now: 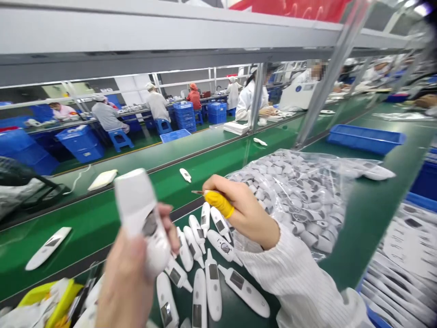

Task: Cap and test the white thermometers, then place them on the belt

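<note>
- L hand (126,278): grips 1 wht device (134,202), held up; blurred.
- R hand (247,209): pinches 1 thin tool (196,192), mostly hidden.
- Bench (358,214): 11+ similar devices (213,287), some cut off.
- 1 clr bag (326,159), pcs (293,200) uncountable.

No text, label or number is legible.

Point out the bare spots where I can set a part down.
Free: the green conveyor belt between the nearer thermometer and the farther thermometer beyond the right hand; the green tabletop between the clear bag of pale parts and the blue bin at right. Crowded: between right and left hand, where thermometers lie close together.
</note>
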The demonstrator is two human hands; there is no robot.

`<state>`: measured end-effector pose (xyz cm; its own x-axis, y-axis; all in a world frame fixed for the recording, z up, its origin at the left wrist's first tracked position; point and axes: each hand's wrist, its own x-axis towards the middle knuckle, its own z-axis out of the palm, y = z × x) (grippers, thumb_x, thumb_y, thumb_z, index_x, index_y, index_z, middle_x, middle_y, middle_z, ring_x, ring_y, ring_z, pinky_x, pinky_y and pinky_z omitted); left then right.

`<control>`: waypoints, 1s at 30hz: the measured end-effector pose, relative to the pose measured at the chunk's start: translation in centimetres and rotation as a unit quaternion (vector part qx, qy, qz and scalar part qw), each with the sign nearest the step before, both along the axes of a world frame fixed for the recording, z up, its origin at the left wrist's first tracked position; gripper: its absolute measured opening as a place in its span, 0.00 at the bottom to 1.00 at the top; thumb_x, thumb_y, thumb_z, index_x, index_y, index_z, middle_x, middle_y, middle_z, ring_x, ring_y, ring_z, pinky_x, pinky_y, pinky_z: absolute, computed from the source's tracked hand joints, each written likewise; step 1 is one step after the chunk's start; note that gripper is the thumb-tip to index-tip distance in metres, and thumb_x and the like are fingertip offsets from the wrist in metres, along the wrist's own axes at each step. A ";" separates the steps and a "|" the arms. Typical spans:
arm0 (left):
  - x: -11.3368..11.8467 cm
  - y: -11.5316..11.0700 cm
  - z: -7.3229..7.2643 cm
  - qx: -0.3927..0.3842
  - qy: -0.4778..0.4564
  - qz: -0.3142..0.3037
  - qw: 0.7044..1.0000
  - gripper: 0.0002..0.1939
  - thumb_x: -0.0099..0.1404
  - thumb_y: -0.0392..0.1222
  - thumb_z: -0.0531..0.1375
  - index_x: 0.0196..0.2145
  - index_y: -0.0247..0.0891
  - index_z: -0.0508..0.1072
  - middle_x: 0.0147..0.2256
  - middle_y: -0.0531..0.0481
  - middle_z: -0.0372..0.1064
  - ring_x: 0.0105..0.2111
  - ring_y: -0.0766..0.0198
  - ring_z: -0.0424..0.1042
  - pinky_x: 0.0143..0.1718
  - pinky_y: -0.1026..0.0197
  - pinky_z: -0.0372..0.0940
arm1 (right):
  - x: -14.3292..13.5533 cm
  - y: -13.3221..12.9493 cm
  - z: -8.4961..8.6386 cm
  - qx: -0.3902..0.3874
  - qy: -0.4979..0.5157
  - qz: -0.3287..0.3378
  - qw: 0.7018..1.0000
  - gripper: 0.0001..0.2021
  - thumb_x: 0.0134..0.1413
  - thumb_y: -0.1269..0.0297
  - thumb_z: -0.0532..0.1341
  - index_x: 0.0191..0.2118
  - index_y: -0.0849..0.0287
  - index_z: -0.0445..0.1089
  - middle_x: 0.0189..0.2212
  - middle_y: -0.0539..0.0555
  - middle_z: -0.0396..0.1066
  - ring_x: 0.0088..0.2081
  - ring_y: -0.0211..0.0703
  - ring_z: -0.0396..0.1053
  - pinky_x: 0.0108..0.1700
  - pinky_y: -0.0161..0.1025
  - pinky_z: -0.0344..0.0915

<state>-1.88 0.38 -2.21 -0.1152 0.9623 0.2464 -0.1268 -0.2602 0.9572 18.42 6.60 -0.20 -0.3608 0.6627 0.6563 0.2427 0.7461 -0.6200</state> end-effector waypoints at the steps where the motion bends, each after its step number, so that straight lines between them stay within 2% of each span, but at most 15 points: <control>1: 0.6 0.5 0.5 0.005 0.001 -0.003 1.000 0.19 0.67 0.57 0.58 0.46 0.40 0.72 0.33 0.51 0.70 0.28 0.67 0.69 0.27 0.64 0.66 | -0.1 -0.2 0.0 0.016 -0.005 -0.008 1.000 0.07 0.66 0.65 0.54 0.34 0.57 0.62 0.27 0.47 0.66 0.26 0.34 0.61 0.30 0.32 0.55; 5: 2.6 1.4 1.8 0.009 -0.006 -0.062 0.998 0.17 0.73 0.52 0.53 0.53 0.41 0.64 0.34 0.51 0.71 0.27 0.68 0.71 0.32 0.64 0.68 | -0.5 -1.0 0.0 0.081 -0.059 -0.049 0.994 0.06 0.65 0.67 0.55 0.34 0.58 0.65 0.26 0.47 0.68 0.24 0.32 0.61 0.29 0.32 0.54; 8: 3.1 1.4 1.6 0.008 -0.021 -0.080 0.997 0.16 0.74 0.48 0.50 0.56 0.42 0.57 0.34 0.52 0.72 0.30 0.66 0.75 0.36 0.61 0.70 | -0.9 -1.4 -0.1 0.103 -0.115 -0.092 0.984 0.08 0.64 0.66 0.56 0.32 0.59 0.66 0.24 0.46 0.68 0.23 0.32 0.62 0.27 0.33 0.51; 10: 3.1 1.3 1.3 0.022 -0.014 -0.088 0.996 0.16 0.75 0.47 0.49 0.57 0.45 0.55 0.34 0.53 0.71 0.28 0.66 0.73 0.35 0.62 0.70 | -1.2 -1.5 -0.2 0.121 -0.136 -0.125 0.975 0.09 0.65 0.66 0.56 0.32 0.59 0.67 0.23 0.47 0.67 0.23 0.33 0.62 0.26 0.34 0.50; 14: 3.1 1.2 1.0 0.061 0.079 -0.022 0.995 0.17 0.74 0.48 0.50 0.58 0.47 0.54 0.33 0.54 0.67 0.26 0.69 0.67 0.30 0.64 0.65 | -1.5 -1.6 -0.6 0.180 -0.158 -0.166 0.957 0.11 0.68 0.64 0.54 0.32 0.59 0.67 0.23 0.48 0.69 0.24 0.35 0.65 0.27 0.36 0.51; 16: 2.9 1.2 1.2 0.039 0.108 -0.016 0.993 0.18 0.74 0.49 0.50 0.59 0.47 0.55 0.30 0.55 0.65 0.24 0.69 0.65 0.28 0.66 0.63 | -1.4 -1.6 -0.7 0.182 -0.167 -0.155 0.957 0.11 0.68 0.65 0.54 0.33 0.59 0.67 0.24 0.49 0.70 0.24 0.35 0.65 0.27 0.35 0.52; 19: 2.5 1.4 1.8 -0.030 0.027 -0.116 0.992 0.16 0.74 0.50 0.50 0.55 0.45 0.58 0.26 0.57 0.65 0.18 0.71 0.61 0.20 0.68 0.59 | -1.3 -1.5 -0.5 0.125 -0.144 -0.067 0.979 0.09 0.67 0.67 0.54 0.34 0.59 0.67 0.23 0.47 0.69 0.22 0.33 0.63 0.25 0.32 0.54; 21: 2.2 1.6 2.2 -0.068 -0.045 -0.188 0.979 0.13 0.73 0.49 0.50 0.51 0.42 0.60 0.24 0.57 0.65 0.14 0.73 0.58 0.15 0.70 0.54 | -1.3 -1.3 -0.3 0.105 -0.102 -0.017 0.989 0.08 0.66 0.67 0.56 0.33 0.59 0.66 0.22 0.45 0.68 0.21 0.31 0.62 0.25 0.30 0.55; 24: 2.0 1.9 2.2 -0.092 -0.084 -0.228 0.966 0.13 0.72 0.47 0.51 0.51 0.41 0.61 0.22 0.57 0.65 0.13 0.73 0.57 0.14 0.71 0.52 | -1.3 -1.1 -0.3 0.176 -0.052 -0.025 0.983 0.06 0.67 0.66 0.57 0.37 0.58 0.69 0.25 0.48 0.69 0.24 0.32 0.64 0.26 0.30 0.58; 27: 2.0 2.0 2.0 -0.107 -0.075 -0.257 0.958 0.19 0.70 0.42 0.50 0.57 0.42 0.60 0.23 0.56 0.66 0.15 0.73 0.60 0.16 0.71 0.56 | -1.2 -0.8 -0.3 0.268 -0.089 -0.052 0.958 0.09 0.67 0.68 0.55 0.44 0.58 0.73 0.29 0.52 0.71 0.27 0.34 0.67 0.27 0.30 0.60; 30: 2.1 2.0 1.8 -0.119 -0.077 -0.293 0.945 0.27 0.63 0.34 0.51 0.60 0.42 0.58 0.27 0.55 0.66 0.18 0.72 0.63 0.19 0.71 0.60 | -1.1 -0.5 -0.4 0.302 -0.110 -0.051 0.946 0.11 0.66 0.73 0.55 0.41 0.58 0.75 0.31 0.52 0.72 0.28 0.33 0.68 0.27 0.30 0.61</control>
<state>0.27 2.43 -0.43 0.4392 0.8976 0.0378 -0.3244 0.1192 0.9384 17.35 6.10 -0.62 -0.4871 0.2299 0.8425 0.4064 0.9136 -0.0144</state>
